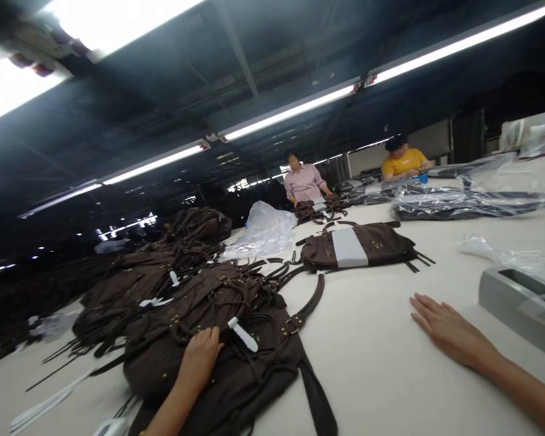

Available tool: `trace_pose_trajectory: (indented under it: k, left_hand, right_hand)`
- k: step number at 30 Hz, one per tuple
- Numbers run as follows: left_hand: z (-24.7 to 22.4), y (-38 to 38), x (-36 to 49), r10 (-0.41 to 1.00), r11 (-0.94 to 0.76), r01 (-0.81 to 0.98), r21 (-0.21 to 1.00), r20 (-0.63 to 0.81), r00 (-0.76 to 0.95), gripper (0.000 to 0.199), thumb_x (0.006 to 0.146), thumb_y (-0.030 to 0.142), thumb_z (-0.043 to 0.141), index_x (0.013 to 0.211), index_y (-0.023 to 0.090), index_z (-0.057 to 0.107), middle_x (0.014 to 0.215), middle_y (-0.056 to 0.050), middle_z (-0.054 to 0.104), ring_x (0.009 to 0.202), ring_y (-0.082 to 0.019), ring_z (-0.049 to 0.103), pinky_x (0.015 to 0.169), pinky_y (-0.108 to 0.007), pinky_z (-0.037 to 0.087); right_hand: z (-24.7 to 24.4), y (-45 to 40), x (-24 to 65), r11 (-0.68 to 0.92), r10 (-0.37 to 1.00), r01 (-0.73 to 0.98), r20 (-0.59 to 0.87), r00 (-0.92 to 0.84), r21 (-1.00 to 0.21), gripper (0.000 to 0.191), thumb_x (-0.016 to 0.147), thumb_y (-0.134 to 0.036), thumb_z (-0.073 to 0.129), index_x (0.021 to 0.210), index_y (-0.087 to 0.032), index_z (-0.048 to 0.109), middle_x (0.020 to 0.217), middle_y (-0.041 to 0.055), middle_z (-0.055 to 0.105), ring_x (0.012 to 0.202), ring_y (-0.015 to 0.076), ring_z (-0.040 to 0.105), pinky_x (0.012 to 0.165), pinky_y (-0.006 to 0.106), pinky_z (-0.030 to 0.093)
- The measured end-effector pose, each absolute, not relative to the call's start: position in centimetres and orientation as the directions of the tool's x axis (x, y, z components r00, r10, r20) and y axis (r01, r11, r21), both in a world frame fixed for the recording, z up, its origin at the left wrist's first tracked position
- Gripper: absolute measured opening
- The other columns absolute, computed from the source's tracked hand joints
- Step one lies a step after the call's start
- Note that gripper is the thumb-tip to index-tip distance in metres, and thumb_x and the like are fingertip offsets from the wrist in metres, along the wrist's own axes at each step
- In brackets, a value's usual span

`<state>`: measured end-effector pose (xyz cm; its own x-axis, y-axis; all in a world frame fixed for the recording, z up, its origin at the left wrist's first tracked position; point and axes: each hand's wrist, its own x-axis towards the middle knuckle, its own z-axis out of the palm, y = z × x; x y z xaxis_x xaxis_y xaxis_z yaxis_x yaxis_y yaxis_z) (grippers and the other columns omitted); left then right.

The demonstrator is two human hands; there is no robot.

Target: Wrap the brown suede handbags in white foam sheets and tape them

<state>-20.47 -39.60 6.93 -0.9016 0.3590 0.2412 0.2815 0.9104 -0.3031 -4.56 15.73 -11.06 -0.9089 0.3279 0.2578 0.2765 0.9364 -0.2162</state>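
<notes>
My left hand (200,358) is closed on the dark brown canvas bag (254,387) nearest me, its fingers curled over the cloth; the fingertips are partly hidden. Beside those fingers a white ridged plastic strip (244,336) lies across the bag. My right hand (449,330) rests on the pale table (367,351) with fingers stretched out, holding nothing. Beyond the hands lies a folded brown bag (386,242) with a grey band (349,247) round it.
More brown bags (131,284) are heaped at left. A grey dispenser-like box (522,309) stands right of my right hand. Clear plastic bags (267,230) and wrapped bags (463,203) lie farther back. Two people, in a pink shirt (305,181) and a yellow shirt (404,163), are across the table.
</notes>
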Motion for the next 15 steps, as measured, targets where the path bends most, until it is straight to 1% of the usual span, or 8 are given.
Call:
trace_pose_trajectory:
  k: [1, 3, 5, 6, 8, 11, 12, 15]
  left_hand:
    - [7.1, -39.9, -20.2, 0.355, 0.912, 0.279, -0.301, 0.237, -0.904, 0.023, 0.090, 0.020, 0.047, 0.103, 0.009, 0.062, 0.101, -0.013, 0.064, 0.102, -0.028, 0.059, 0.092, -0.044, 0.044]
    - [8.1, -39.9, -20.1, 0.329, 0.924, 0.266, -0.273, 0.220, -0.918, 0.019, 0.089, 0.027, 0.055, 0.099, 0.013, 0.062, 0.099, -0.009, 0.065, 0.102, -0.025, 0.058, 0.092, -0.044, 0.045]
    - [10.2, -39.7, -20.8, 0.277, 0.949, 0.234, -0.211, 0.205, -0.939, 0.023, 0.086, 0.036, 0.062, 0.096, 0.015, 0.063, 0.093, -0.004, 0.065, 0.095, -0.020, 0.060, 0.089, -0.042, 0.047]
    - [11.6, -39.7, -21.2, 0.232, 0.966, 0.198, -0.170, 0.217, -0.948, 0.024, 0.086, 0.039, 0.062, 0.094, 0.016, 0.063, 0.089, -0.002, 0.065, 0.090, -0.019, 0.061, 0.087, -0.040, 0.049]
    - [15.1, -39.8, -22.0, 0.118, 0.992, 0.100, -0.080, 0.286, -0.951, 0.026, 0.089, 0.041, 0.057, 0.094, 0.016, 0.063, 0.087, -0.002, 0.064, 0.084, -0.017, 0.062, 0.082, -0.038, 0.051]
    - [20.6, -40.1, -22.4, 0.003, 0.999, 0.025, 0.045, 0.432, -0.902, 0.025, 0.089, 0.038, 0.058, 0.097, 0.015, 0.062, 0.095, -0.004, 0.063, 0.088, -0.017, 0.060, 0.081, -0.038, 0.051]
    - [22.2, -40.1, -22.1, -0.017, 0.996, 0.028, 0.087, 0.471, -0.882, 0.024, 0.089, 0.038, 0.058, 0.096, 0.015, 0.062, 0.093, -0.003, 0.063, 0.085, -0.016, 0.060, 0.079, -0.036, 0.051]
    - [26.4, -39.6, -20.7, -0.090, 0.977, 0.049, 0.209, 0.608, -0.789, 0.026, 0.090, 0.039, 0.055, 0.088, 0.014, 0.061, 0.073, 0.002, 0.058, 0.066, -0.013, 0.055, 0.065, -0.029, 0.049]
  right_hand:
    - [-11.3, 15.6, -4.4, 0.936, 0.328, 0.272, 0.276, -0.904, -0.223, 0.062, 0.090, -0.044, 0.025, 0.140, -0.014, 0.048, 0.148, 0.0097, 0.040, 0.140, 0.0254, 0.033, 0.114, 0.049, 0.029]
    - [-11.7, 15.5, -4.3, 0.934, 0.332, 0.265, 0.313, -0.890, -0.238, 0.062, 0.090, -0.043, 0.025, 0.138, -0.012, 0.050, 0.146, 0.0117, 0.043, 0.138, 0.0268, 0.036, 0.114, 0.050, 0.030]
    - [-12.3, 15.5, -4.2, 0.936, 0.330, 0.257, 0.350, -0.877, -0.240, 0.062, 0.090, -0.042, 0.025, 0.137, -0.011, 0.051, 0.145, 0.0130, 0.045, 0.137, 0.0277, 0.037, 0.114, 0.051, 0.030]
    - [-12.5, 15.4, -4.1, 0.938, 0.327, 0.253, 0.363, -0.873, -0.237, 0.062, 0.090, -0.042, 0.026, 0.137, -0.010, 0.051, 0.145, 0.0132, 0.045, 0.137, 0.0280, 0.038, 0.114, 0.051, 0.030]
    - [-12.7, 15.3, -3.8, 0.941, 0.320, 0.249, 0.368, -0.873, -0.227, 0.062, 0.090, -0.041, 0.026, 0.137, -0.010, 0.052, 0.145, 0.0131, 0.045, 0.137, 0.0277, 0.038, 0.114, 0.051, 0.030]
    - [-12.5, 14.9, -3.4, 0.936, 0.335, 0.270, 0.345, -0.877, -0.224, 0.061, 0.090, -0.041, 0.025, 0.137, -0.011, 0.052, 0.145, 0.0128, 0.045, 0.137, 0.0267, 0.038, 0.114, 0.050, 0.029]
    - [-12.2, 14.8, -3.3, 0.933, 0.344, 0.278, 0.341, -0.875, -0.229, 0.061, 0.090, -0.041, 0.025, 0.136, -0.012, 0.052, 0.145, 0.0127, 0.045, 0.137, 0.0265, 0.038, 0.114, 0.050, 0.029]
    - [-11.2, 14.2, -3.2, 0.922, 0.367, 0.294, 0.326, -0.871, -0.252, 0.059, 0.090, -0.042, 0.026, 0.135, -0.014, 0.052, 0.145, 0.0116, 0.046, 0.137, 0.0261, 0.038, 0.114, 0.050, 0.028]
